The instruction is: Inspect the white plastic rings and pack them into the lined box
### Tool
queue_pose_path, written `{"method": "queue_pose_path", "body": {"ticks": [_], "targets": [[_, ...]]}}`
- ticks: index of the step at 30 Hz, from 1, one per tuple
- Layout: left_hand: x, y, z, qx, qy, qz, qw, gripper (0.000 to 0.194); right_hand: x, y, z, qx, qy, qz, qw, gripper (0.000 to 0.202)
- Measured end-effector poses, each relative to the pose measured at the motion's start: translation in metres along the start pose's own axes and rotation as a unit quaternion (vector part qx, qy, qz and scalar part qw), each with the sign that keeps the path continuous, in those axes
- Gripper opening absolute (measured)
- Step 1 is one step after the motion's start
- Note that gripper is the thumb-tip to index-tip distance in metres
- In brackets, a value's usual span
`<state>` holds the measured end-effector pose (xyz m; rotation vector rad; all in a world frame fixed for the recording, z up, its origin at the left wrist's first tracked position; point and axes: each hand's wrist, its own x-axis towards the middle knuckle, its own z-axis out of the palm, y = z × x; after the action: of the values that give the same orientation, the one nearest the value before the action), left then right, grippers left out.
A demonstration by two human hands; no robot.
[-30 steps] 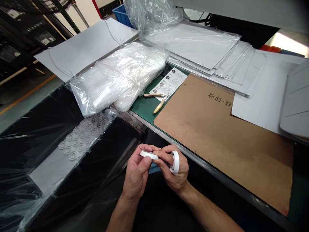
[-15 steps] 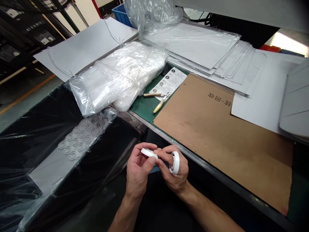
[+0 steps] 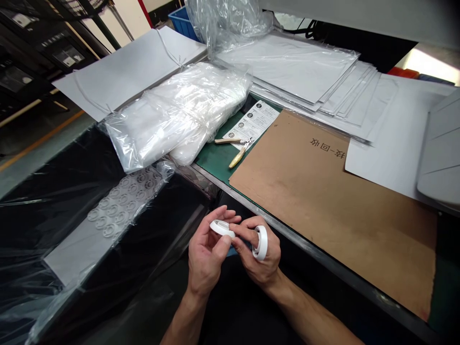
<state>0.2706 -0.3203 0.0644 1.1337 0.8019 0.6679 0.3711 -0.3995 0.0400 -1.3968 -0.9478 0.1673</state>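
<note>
Left hand (image 3: 204, 261), right hand (image 3: 266, 270) pinch white ring (image 3: 223, 231); table edge (image 3: 302, 242) near, cardboard (image 3: 334, 206) beyond.

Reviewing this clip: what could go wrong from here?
The first ring, between the left hand and right hand, is off the near side of the table, so it might drop past it. The second ring, at the right hand's curled fingers, could slip off.

From my end I see a bare left hand (image 3: 204, 263) and a bare right hand (image 3: 265, 261), with forearms (image 3: 307, 304) uncovered as far as my view reaches. Between them I make out near-black clothing (image 3: 240, 306), too shadowed for me to tell its cut.
</note>
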Motion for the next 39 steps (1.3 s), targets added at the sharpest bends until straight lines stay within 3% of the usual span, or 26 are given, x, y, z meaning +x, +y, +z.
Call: {"method": "queue_pose_path", "body": {"ticks": [8, 13, 21, 30, 39], "targets": [[0.007, 0.019, -0.014, 0.18, -0.079, 0.041, 0.98, 0.012, 0.012, 0.006, -0.011, -0.049, -0.042, -0.078, 0.995, 0.021], [0.009, 0.03, -0.02, 0.243, -0.122, 0.044, 0.961, 0.014, 0.016, 0.01, -0.017, -0.045, -0.06, -0.117, 0.99, 0.017], [0.009, 0.031, -0.029, 0.22, -0.164, 0.051, 0.96, 0.017, 0.018, 0.008, -0.02, -0.048, -0.066, -0.113, 0.99, 0.017], [0.009, 0.036, -0.023, 0.248, -0.15, 0.05, 0.956, 0.017, 0.017, 0.009, -0.021, -0.046, -0.078, -0.115, 0.989, 0.019], [0.009, 0.039, -0.026, 0.192, -0.166, 0.041, 0.966, 0.018, 0.018, 0.007, -0.024, -0.013, -0.08, -0.078, 0.994, 0.027]]}}
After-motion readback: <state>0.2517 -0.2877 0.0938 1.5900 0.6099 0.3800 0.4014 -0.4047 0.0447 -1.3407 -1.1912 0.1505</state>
